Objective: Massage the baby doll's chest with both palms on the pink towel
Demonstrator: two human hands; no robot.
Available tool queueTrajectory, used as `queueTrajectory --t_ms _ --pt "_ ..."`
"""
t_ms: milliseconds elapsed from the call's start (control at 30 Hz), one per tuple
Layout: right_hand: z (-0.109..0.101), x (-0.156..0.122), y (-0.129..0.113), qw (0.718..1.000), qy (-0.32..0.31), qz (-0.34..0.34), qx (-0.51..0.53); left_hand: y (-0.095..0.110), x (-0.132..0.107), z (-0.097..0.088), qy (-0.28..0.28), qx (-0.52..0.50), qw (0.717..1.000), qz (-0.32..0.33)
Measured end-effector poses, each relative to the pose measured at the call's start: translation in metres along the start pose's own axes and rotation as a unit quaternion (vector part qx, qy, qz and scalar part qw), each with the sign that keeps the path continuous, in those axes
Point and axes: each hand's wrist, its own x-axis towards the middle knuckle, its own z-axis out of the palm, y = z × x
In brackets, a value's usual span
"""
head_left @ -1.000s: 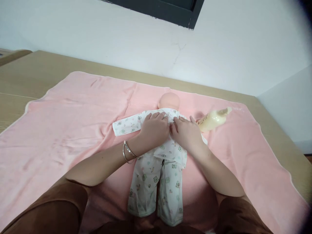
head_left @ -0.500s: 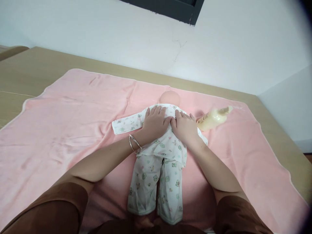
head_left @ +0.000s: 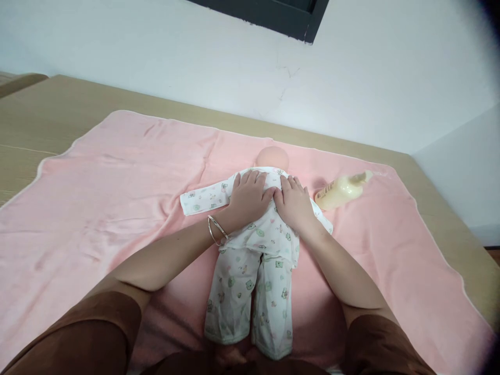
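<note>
A baby doll (head_left: pixel 272 158) lies stretched out with its bald, smooth head at the far end. It wears a white long-sleeved top (head_left: pixel 269 232) and matching trousers (head_left: pixel 271 307), both printed with small green bears. My left hand (head_left: pixel 250 195) rests flat on the upper left of the top, with a silver bangle at the wrist. Beside it, my right hand (head_left: pixel 292 203) lies flat on the upper right of the top. The thumbs nearly touch at the middle. Neither hand grasps anything. One sleeve extends left; the other is partly hidden behind my right hand and forearm.
Under the doll is a pink blanket (head_left: pixel 136 177) with creases, spread over a wooden table (head_left: pixel 117 94). A pale yellow pump bottle (head_left: pixel 339 191) lies on its side right of the doll. Behind the table rises a white wall (head_left: pixel 234 67) with a dark frame (head_left: pixel 273 18).
The fingers of my right hand have drawn slightly inward, towards the doll's middle. My left hand, the doll and the bottle look unmoved.
</note>
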Motion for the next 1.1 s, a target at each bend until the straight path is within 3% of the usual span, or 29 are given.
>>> queueTrajectory --t_ms 333,500,667,800,900,1100 --pt "0.009 0.013 0.013 0.996 0.030 -0.023 0.083 0.013 -0.018 -0.007 0.001 0.085 0.995 0.058" --pt "-0.008 -0.003 0.003 0.998 -0.024 -0.055 0.025 0.019 -0.027 -0.019 -0.032 0.095 0.991 0.094" --pt "-0.019 -0.024 -0.013 0.995 -0.037 -0.070 -0.055 0.010 -0.011 -0.030 -0.055 0.040 0.995 0.068" --pt "-0.016 -0.014 -0.008 0.999 0.000 -0.032 -0.034 -0.003 0.005 -0.021 -0.028 0.025 0.999 0.014" --pt "-0.010 0.000 0.000 1.000 0.009 -0.025 -0.012 -0.007 0.008 -0.010 -0.011 0.043 0.999 0.010" --pt "-0.002 -0.008 -0.006 0.997 0.018 -0.053 -0.047 0.012 -0.013 -0.012 -0.021 0.130 0.990 0.054"
